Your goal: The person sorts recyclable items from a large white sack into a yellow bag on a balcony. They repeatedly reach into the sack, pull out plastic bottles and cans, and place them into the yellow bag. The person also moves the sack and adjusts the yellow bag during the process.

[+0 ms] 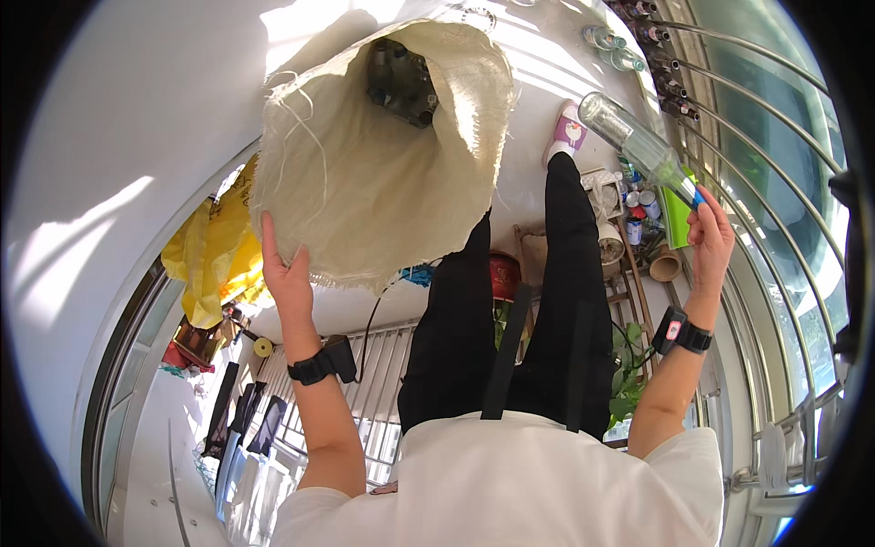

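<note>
A large off-white woven sack [369, 205] with a frayed rim gapes before me, and dark glass bottles [402, 82] lie deep inside it. My left hand [286, 277] holds the sack's rim at its lower left, the fingers partly behind the cloth. Out to the right, my right hand [709, 229] grips a clear glass bottle [629, 140] by its neck, where there is a blue band. The bottle is tilted, its base pointing up and left, apart from the sack.
Brown bottles [666, 61] line the window rail, with clear bottles [605, 37] lying beside them. Cans [636, 229], a clay pot [664, 263] and a green box [677, 215] stand at the right. Yellow bags [205, 253] hang at the left. Metal bars [759, 130] curve along the window.
</note>
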`<state>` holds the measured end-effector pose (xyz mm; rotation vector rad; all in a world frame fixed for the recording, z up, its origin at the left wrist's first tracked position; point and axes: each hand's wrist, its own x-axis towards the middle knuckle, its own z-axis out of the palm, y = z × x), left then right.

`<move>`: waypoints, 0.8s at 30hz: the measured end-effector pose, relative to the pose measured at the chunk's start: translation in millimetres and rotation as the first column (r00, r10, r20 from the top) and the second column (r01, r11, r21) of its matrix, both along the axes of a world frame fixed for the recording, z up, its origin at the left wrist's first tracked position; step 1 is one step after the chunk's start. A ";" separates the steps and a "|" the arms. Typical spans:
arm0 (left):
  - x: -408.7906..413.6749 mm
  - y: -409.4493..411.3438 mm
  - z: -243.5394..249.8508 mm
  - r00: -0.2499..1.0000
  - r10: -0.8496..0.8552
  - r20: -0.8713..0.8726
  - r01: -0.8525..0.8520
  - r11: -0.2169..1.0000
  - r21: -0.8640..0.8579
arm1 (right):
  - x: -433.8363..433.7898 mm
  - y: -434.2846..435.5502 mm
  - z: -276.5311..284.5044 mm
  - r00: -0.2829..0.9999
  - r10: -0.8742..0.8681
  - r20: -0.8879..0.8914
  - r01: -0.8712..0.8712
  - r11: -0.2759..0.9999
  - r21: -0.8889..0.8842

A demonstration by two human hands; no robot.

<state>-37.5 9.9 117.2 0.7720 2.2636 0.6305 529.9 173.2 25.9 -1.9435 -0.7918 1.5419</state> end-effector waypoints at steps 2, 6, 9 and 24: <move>-2.8 -1.1 2.4 0.997 -0.064 0.035 0.063 0.998 0.013 | -3.0 -16.2 77.4 0.992 0.012 -0.124 -0.005 0.998 0.059; -2.8 -9.1 8.6 0.988 -0.072 0.138 0.065 0.996 0.060 | -88.8 0.4 173.3 0.919 0.326 -0.222 -0.254 0.919 0.302; -2.6 -10.3 3.3 0.982 -0.110 0.154 0.087 0.985 0.146 | -212.6 15.1 191.0 0.859 0.506 -0.078 -0.438 0.805 0.400; 20.7 -26.7 -7.3 0.967 -0.095 0.236 0.069 0.991 0.118 | -497.4 -67.7 -169.2 0.102 0.924 0.367 -0.969 0.176 -0.174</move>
